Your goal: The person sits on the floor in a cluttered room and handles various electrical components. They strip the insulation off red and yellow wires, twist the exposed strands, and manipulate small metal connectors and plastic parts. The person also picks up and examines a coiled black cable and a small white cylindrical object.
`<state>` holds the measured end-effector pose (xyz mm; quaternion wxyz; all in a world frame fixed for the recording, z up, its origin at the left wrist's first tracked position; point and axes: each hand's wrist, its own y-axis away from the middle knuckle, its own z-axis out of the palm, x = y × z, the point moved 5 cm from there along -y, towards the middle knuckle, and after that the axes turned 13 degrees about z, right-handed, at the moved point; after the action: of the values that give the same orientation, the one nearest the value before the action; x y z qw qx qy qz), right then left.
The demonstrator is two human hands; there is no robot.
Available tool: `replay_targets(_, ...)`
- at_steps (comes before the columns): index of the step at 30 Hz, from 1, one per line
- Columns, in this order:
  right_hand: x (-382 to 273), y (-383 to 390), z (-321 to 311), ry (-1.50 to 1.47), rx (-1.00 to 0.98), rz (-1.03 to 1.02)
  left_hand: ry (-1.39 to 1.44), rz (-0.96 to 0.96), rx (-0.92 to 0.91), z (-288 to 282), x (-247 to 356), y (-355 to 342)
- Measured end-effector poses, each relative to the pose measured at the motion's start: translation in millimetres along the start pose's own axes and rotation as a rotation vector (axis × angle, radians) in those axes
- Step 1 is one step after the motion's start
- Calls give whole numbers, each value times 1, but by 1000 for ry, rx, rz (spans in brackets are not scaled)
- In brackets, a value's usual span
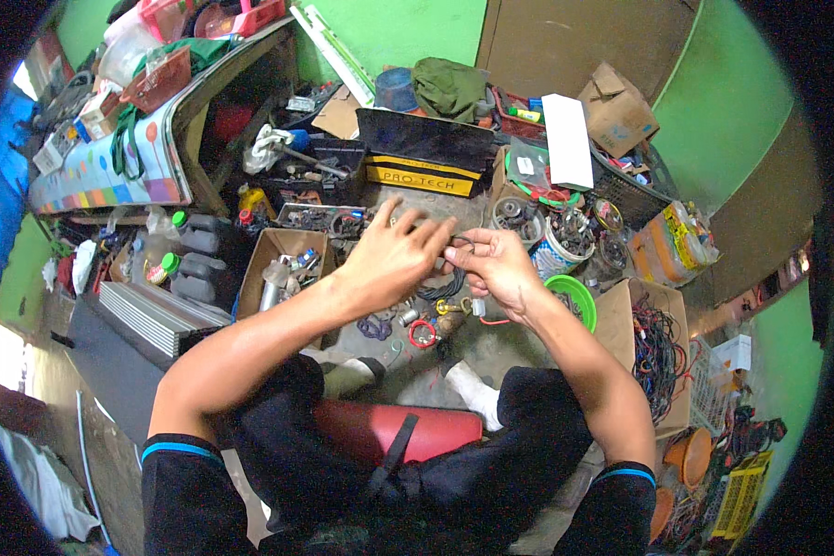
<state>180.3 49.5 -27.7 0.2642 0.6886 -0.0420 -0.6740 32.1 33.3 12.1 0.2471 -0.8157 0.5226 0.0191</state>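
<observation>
My right hand (497, 270) is pinched on a thin black cable (466, 243), with thumb and forefinger pressed together. The cable loops down in dark coils between my hands. A white connector (478, 307) with an orange-red wire hangs just below the right hand. Close beside it on the left, my left hand (394, 257) has its fingers stretched and apart, blurred at the tips; its thumb is hidden. On the floor below lie a red ring-shaped piece (423, 334), a dark purple bundle of wire (374, 327) and a yellow part (447, 307).
An open black-and-yellow toolbox (423, 176) stands ahead. Cardboard boxes hold bottles and parts (278, 243) on the left and tangled wires (656, 347) on the right. A green bowl (574, 298) is right of my hands. A red seat (398, 431) is under me.
</observation>
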Motion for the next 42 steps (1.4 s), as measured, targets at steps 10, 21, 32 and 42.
replay_targets(10,-14,14,-16,614,-263,-276,796,-103,-83,12,-23,21)
replay_targets(21,-34,20,-22,793,-17,-379,1450,-614,63,34,-38,40)
replay_targets(32,-68,70,-17,731,755,-1174,1334,-659,333,51,-58,41)
replay_targets(42,-20,-1,-8,395,12,-308,1660,-741,247,29,-43,28)
